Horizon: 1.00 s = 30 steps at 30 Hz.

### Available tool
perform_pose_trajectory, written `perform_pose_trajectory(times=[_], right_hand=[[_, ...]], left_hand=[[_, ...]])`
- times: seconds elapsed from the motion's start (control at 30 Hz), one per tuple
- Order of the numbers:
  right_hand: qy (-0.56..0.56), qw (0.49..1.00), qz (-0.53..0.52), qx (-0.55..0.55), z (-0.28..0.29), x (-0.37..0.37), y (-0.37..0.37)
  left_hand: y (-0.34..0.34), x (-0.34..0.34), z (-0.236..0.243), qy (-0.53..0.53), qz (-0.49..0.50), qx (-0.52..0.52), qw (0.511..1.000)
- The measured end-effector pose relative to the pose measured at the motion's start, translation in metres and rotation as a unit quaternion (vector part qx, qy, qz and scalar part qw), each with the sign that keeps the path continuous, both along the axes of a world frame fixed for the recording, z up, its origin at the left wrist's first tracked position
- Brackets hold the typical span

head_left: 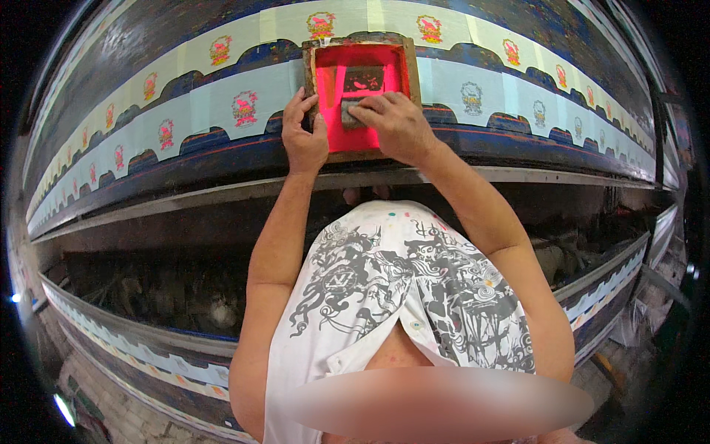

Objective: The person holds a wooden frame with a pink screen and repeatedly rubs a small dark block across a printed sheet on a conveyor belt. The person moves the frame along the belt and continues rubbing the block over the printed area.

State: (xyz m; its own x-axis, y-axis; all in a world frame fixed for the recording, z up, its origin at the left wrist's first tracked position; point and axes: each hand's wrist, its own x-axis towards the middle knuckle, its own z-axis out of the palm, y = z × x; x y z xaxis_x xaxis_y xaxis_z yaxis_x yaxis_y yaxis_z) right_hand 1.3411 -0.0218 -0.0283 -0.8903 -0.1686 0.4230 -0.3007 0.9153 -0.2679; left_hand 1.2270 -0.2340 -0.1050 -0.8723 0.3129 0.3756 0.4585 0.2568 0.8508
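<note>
A wooden screen-printing frame (413, 74) with bright pink ink inside lies on the long table over a row of light blue cut pieces. At its left side my left hand (305, 144) grips the frame's edge, thumb toward the near corner. My right hand (405, 132) reaches over the right side and pinches a small greyish squeegee (353, 116) against the pink screen (350, 140). Beyond the squeegee a dark rectangular patch (364, 78) with pink smears shows in the screen. The fingertips on the squeegee's far side are partly hidden.
Left of the frame, light blue pieces (203, 115) carry pink-and-dark prints; on the right, light blue pieces (510, 96) show dark outlines only. Cream pieces (281, 26) with coloured prints line the far row. A metal rail (510, 175) edges the table; another printed-piece table (140, 348) stands behind me.
</note>
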Motion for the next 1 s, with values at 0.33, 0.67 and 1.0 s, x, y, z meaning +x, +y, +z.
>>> perform_pose_trajectory(times=[0.33, 0.67, 1.0], right_hand=[[-0.054, 0.995, 0.053, -0.067, 0.001, 0.042, -0.028], [-0.005, 0.965, -0.108, -0.24, -0.005, 0.111, 0.026], [-0.013, 0.93, -0.18, -0.32, -0.043, 0.143, 0.052]], left_hand=[[-0.015, 0.005, 0.004, 0.02, 0.047, -0.082, 0.995], [0.007, 0.029, 0.024, -0.046, 0.039, 0.01, 0.998], [0.046, 0.058, 0.007, 0.032, 0.04, -0.003, 0.999]])
